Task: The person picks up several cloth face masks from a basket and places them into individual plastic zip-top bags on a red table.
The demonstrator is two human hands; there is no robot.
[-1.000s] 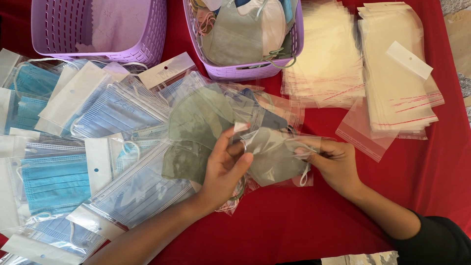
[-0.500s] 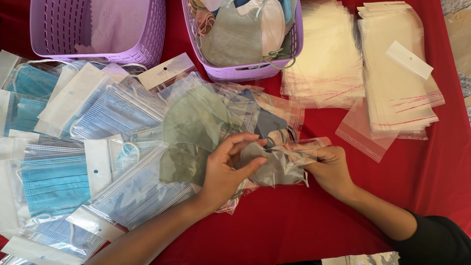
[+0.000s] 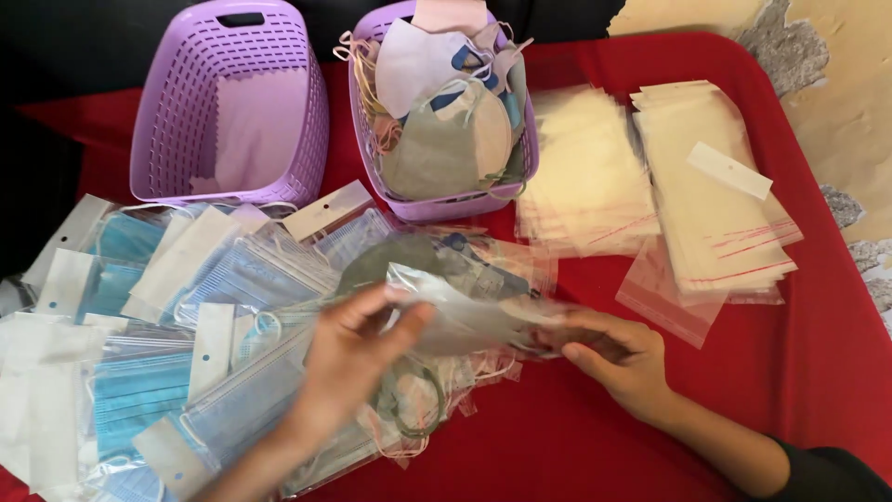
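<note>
Bagged grey mask (image 3: 469, 321), now lifted and stretched flat, pinched between left hand (image 3: 358, 358) and right hand (image 3: 623, 358).

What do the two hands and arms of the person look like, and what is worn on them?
Both hands are bare: no gloves, and no rings or watch that I can see. The left hand and its forearm are uncovered as far as the picture's lower edge. The right hand also has a bare forearm, but a black sleeve begins further up that arm, at the lower right corner.
</note>
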